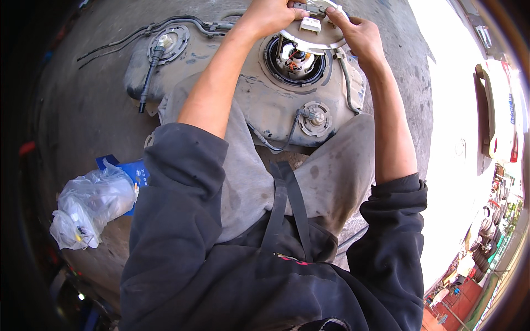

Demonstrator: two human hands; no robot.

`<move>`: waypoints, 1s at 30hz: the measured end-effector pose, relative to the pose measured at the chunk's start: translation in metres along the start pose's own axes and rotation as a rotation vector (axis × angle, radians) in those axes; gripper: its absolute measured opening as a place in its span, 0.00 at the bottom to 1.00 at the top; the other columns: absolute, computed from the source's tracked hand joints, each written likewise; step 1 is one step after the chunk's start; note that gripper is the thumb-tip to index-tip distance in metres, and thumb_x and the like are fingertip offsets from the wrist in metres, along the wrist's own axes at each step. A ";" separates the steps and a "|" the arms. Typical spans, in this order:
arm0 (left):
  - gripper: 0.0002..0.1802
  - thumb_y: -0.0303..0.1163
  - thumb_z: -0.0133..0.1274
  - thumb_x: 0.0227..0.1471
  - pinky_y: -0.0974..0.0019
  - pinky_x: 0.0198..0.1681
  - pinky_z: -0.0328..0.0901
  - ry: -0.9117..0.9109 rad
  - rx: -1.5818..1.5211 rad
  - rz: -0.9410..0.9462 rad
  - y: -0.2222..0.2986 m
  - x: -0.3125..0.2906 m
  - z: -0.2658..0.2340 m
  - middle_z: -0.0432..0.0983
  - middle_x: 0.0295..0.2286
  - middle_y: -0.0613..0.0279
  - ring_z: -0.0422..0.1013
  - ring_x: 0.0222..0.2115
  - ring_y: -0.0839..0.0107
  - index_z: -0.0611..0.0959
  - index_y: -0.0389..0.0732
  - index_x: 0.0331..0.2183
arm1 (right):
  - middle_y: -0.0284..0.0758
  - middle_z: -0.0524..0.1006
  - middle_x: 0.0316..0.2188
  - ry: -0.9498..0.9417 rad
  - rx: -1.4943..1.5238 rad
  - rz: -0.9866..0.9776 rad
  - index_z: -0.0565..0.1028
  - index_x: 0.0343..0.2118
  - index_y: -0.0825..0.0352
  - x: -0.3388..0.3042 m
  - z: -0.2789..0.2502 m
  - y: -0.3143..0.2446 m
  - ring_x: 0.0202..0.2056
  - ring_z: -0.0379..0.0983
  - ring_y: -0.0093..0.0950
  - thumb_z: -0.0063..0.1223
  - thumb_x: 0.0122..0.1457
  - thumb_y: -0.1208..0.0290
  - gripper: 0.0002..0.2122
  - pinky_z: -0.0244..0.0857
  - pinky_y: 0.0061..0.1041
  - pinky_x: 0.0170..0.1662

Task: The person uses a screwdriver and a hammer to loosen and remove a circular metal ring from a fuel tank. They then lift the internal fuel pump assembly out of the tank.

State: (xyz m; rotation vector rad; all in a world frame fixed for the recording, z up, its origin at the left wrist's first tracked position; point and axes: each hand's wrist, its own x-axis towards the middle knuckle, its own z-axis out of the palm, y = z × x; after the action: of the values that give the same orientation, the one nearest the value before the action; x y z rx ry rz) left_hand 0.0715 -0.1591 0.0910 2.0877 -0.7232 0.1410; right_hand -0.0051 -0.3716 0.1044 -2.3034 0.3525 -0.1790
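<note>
A dusty fuel tank (221,91) lies on the ground in front of my knees. Over its round opening a fuel pump module is raised and tilted, its white flange (312,43) lifted off the rim and its white and orange pump body (297,65) showing in the hole. My left hand (273,16) pinches a grey connector (314,9) on top of the flange. At the flange's right edge, my right hand (356,36) grips, thumb on top near that connector and fingers curled under. A white socket (310,24) stands on the flange between my hands.
Two round valve fittings sit on the tank, a left one (168,44) with a black hose (148,83) and a near-right one (316,117). Dark pipes (182,21) run along its far left. A clear plastic bag (91,204) and blue box (135,172) lie left of me.
</note>
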 end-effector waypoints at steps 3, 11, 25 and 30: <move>0.16 0.34 0.67 0.44 0.52 0.38 0.70 0.022 0.014 0.019 -0.001 0.001 -0.001 0.78 0.30 0.45 0.76 0.34 0.49 0.88 0.36 0.35 | 0.39 0.81 0.28 0.028 -0.014 0.013 0.85 0.41 0.74 -0.001 -0.002 -0.006 0.28 0.73 0.23 0.61 0.54 0.36 0.35 0.66 0.26 0.31; 0.14 0.33 0.67 0.43 0.52 0.38 0.69 0.046 -0.003 0.066 0.012 0.002 -0.003 0.77 0.29 0.45 0.75 0.33 0.48 0.87 0.35 0.33 | 0.35 0.79 0.26 0.067 0.046 -0.045 0.85 0.40 0.73 0.001 -0.008 -0.002 0.26 0.70 0.21 0.62 0.57 0.41 0.31 0.63 0.24 0.29; 0.14 0.33 0.67 0.44 0.51 0.38 0.69 0.087 0.029 0.103 0.021 0.003 -0.015 0.77 0.29 0.44 0.75 0.33 0.47 0.86 0.34 0.32 | 0.39 0.82 0.24 0.068 0.064 0.023 0.85 0.35 0.74 -0.007 -0.016 -0.036 0.24 0.75 0.25 0.62 0.60 0.50 0.24 0.68 0.29 0.29; 0.14 0.33 0.67 0.45 0.51 0.39 0.69 0.092 0.041 0.099 0.028 0.006 -0.019 0.77 0.30 0.44 0.75 0.34 0.48 0.86 0.34 0.33 | 0.39 0.82 0.23 0.068 0.004 -0.007 0.85 0.34 0.74 -0.004 -0.023 -0.038 0.24 0.75 0.25 0.60 0.61 0.48 0.25 0.68 0.30 0.31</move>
State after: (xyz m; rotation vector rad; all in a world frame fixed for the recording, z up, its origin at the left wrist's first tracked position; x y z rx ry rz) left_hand 0.0644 -0.1589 0.1243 2.0705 -0.7730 0.3074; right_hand -0.0071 -0.3610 0.1475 -2.2987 0.3784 -0.2615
